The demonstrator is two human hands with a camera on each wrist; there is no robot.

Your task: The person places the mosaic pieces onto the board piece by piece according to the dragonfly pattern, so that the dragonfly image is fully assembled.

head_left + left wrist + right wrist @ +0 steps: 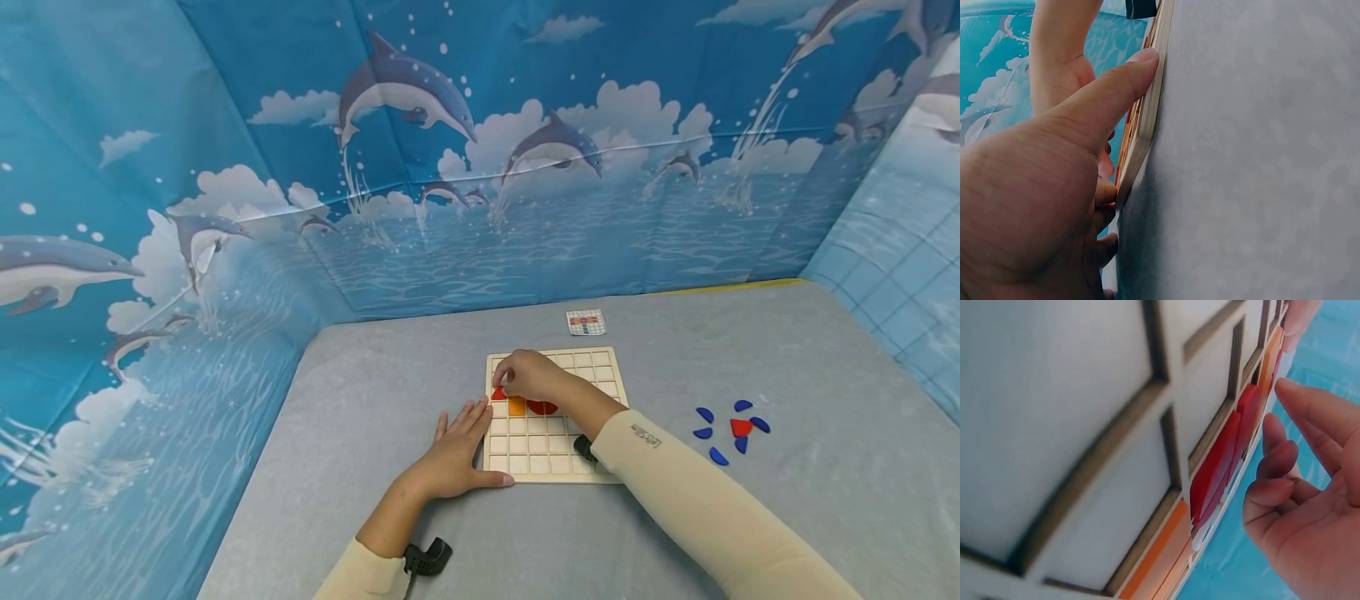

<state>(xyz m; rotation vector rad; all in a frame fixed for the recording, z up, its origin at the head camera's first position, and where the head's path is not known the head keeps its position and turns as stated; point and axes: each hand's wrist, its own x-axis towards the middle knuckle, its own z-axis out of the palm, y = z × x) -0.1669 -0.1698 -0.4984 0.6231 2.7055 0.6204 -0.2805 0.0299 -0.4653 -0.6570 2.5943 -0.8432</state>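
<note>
A wooden grid board (538, 467) lies on the table with coloured pieces in one of its rows. My left hand (453, 462) rests at the board's left edge, fingers spread and thumb along the near corner. Over the upper left of the board is my right hand (531, 375), its fingertips close to a red piece (499, 394). Beside that sit an orange square (517, 407) and red rounded pieces (543, 407), partly covered by the right hand. In the right wrist view, the right hand's fingers (1275, 459) bend loosely, with no piece visible between them.
To the right lie several blue half-round pieces (717, 457) around a red piece (741, 427). A small pattern card (586, 322) sits beyond the board. A dolphin-print curtain (480, 250) hangs behind the grey table (360, 392).
</note>
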